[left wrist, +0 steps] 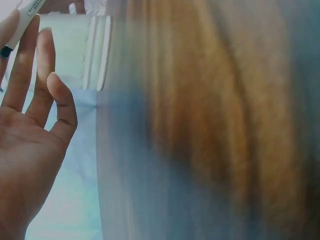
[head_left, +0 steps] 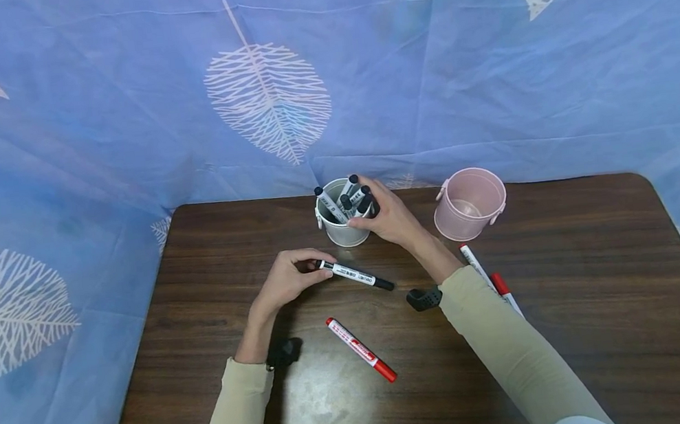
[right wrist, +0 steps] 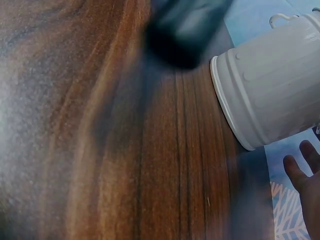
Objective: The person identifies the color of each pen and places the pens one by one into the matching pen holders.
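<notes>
My left hand (head_left: pixel 285 281) pinches one end of a black marker pen (head_left: pixel 355 274) in front of the white pail (head_left: pixel 346 236). My right hand (head_left: pixel 395 218) curves at the pail's right rim, beside black-capped markers (head_left: pixel 330 205) inside; whether its fingers clamp one, I cannot tell.

In the head view, the lower ends of the black-capped markers (head_left: pixel 330 205) are hidden inside the white bucket (head_left: pixel 346 235); what the right hand (head_left: pixel 392 219) grips among them cannot be told. The right sleeve (head_left: pixel 502 336) covers the near ends of two red-and-white markers (head_left: pixel 474 261) and, like the left sleeve (head_left: pixel 234 413), leaves the bottom edge. Print on the black-and-white marker (head_left: pixel 354 273) is too small to read. The left wrist view crops that marker and the left hand (left wrist: pixel 27 150), beside a blurred brown expanse (left wrist: pixel 200 85). The right wrist view crops bucket, right hand and a blurred dark cylinder (right wrist: pixel 182 35).
</notes>
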A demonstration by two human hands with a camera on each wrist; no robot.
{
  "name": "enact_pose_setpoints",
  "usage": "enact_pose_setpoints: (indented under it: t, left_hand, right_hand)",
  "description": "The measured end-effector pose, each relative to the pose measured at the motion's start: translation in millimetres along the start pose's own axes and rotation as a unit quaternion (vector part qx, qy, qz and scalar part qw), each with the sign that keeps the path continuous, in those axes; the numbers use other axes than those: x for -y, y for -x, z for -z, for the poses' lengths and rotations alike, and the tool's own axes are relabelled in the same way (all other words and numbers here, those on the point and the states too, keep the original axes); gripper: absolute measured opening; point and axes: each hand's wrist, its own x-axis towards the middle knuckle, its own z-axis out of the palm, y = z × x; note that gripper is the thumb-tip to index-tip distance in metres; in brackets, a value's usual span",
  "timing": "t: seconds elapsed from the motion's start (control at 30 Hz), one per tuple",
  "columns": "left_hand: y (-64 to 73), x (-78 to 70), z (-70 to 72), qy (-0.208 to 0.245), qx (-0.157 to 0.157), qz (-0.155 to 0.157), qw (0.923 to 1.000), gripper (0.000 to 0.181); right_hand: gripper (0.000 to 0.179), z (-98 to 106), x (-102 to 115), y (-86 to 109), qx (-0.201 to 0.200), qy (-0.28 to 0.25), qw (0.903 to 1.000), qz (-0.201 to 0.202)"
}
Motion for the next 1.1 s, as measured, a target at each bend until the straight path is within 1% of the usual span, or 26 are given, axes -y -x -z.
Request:
enact_pose_setpoints:
  t: [0.1,0.3,0.43,0.57,0.7,0.8,0.87,0.97,1.03,1.1]
  left_hand:
    - [2.2,-12.4,7.6,0.025,-0.016,-0.008,0.9995,0.015]
    - [1.1,-17.3,16.3,0.062,-0.06,-0.021,0.9961,0.015]
    - [1.6,-17.8,18.8,0.075,-0.076,-0.021,0.9941,0.016]
    - [2.6,-17.1,20.0,0.082,-0.09,-0.022,0.9924,0.016]
    - [2.5,-15.5,20.5,0.085,-0.115,-0.023,0.9895,0.016]
    - [2.0,-17.2,22.1,0.083,-0.131,-0.022,0.9878,0.016]
    - [0.5,-13.9,24.5,0.085,-0.138,-0.025,0.9864,0.017]
    - [-2.9,-5.0,28.9,0.092,-0.151,-0.04,0.9835,0.018]
    - [-5.7,1.0,31.6,0.1,-0.163,-0.053,0.9801,0.018]
    - [-7.4,1.6,33.9,0.106,-0.177,-0.068,0.9762,0.018]
  right_hand:
    - [0.089,0,-1,-0.6,0.001,-0.005,1.0,-0.003]
    - [0.089,2,-3,-1.0,-0.001,-0.004,1.0,-0.005]
    - [0.088,3,-2,-1.4,0.003,-0.011,0.9999,-0.002]
    - [0.088,2,-2,-3.2,0.006,-0.014,0.9999,-0.003]
    - [0.088,2,-3,-4.1,0.008,-0.013,0.9999,-0.007]
    - [0.088,2,-3,-4.3,0.007,-0.015,0.9999,-0.002]
    - [0.087,2,-3,-4.2,0.006,-0.017,0.9998,0.0]
    - [0.087,2,-2,-4.1,0.008,-0.017,0.9998,0.001]
    - [0.087,2,-2,-3.7,0.008,-0.014,0.9999,-0.001]
    - [0.087,1,-2,-3.7,0.007,-0.007,1.0,0.001]
